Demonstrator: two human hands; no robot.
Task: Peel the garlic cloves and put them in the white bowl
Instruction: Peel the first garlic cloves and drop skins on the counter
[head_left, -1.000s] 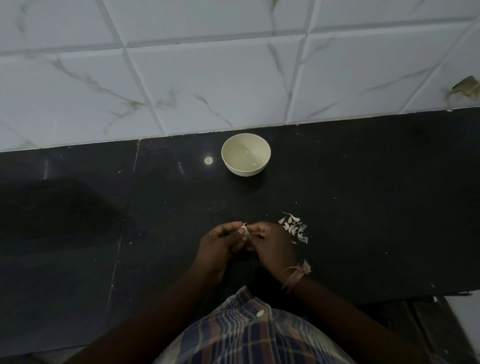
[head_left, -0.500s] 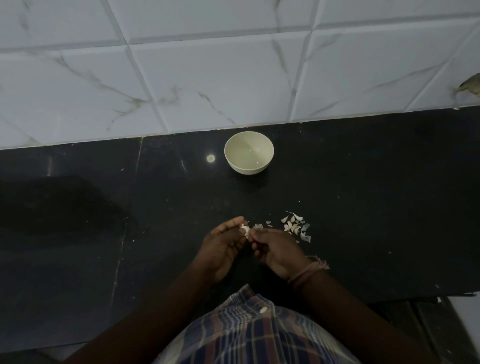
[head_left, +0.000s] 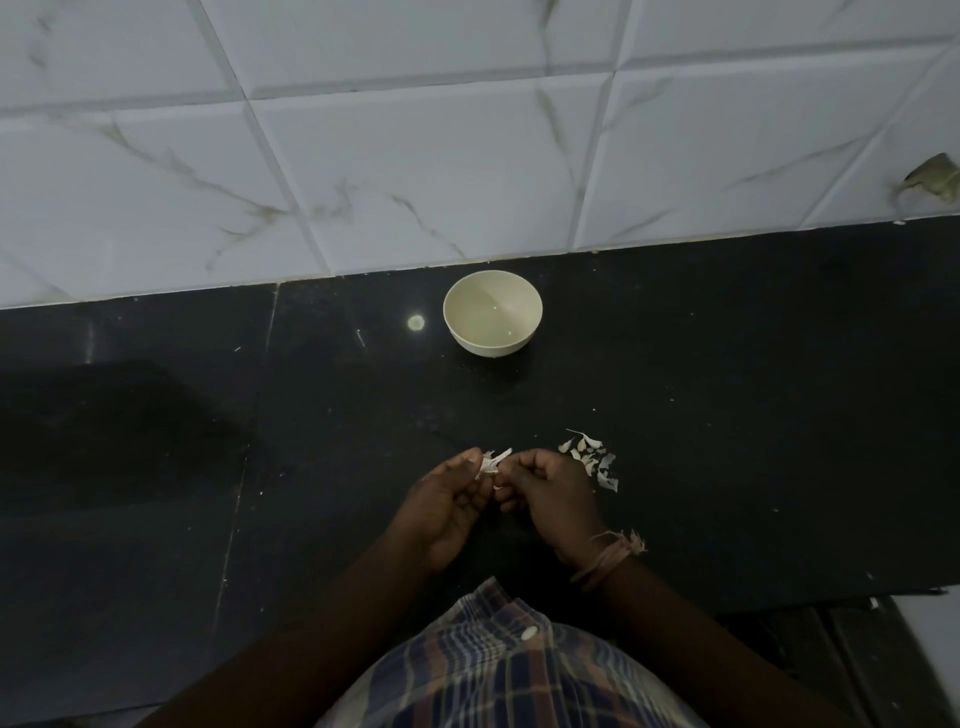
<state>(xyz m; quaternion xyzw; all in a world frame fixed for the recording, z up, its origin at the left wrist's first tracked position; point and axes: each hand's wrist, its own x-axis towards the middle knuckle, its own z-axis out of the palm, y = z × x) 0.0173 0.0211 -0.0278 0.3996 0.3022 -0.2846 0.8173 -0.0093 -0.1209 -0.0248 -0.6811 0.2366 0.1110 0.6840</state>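
Observation:
Both hands meet over the black counter (head_left: 727, 415) near its front edge. My left hand (head_left: 447, 499) and my right hand (head_left: 550, 493) pinch one small garlic clove (head_left: 491, 462) between their fingertips, with a strip of pale skin sticking up from it. A little heap of peeled garlic skins (head_left: 589, 460) lies just right of my right hand. The white bowl (head_left: 492, 312) stands upright farther back, close to the tiled wall, and looks empty inside.
A white marble-look tiled wall (head_left: 415, 156) rises behind the counter. A brownish scrap (head_left: 932, 179) clings to the wall at the far right. The counter's front edge runs at lower right (head_left: 831, 597). A checked shirt (head_left: 493, 670) fills the bottom.
The hands stay together on the clove; my right hand has turned a little and a strip of skin now stands out from the clove.

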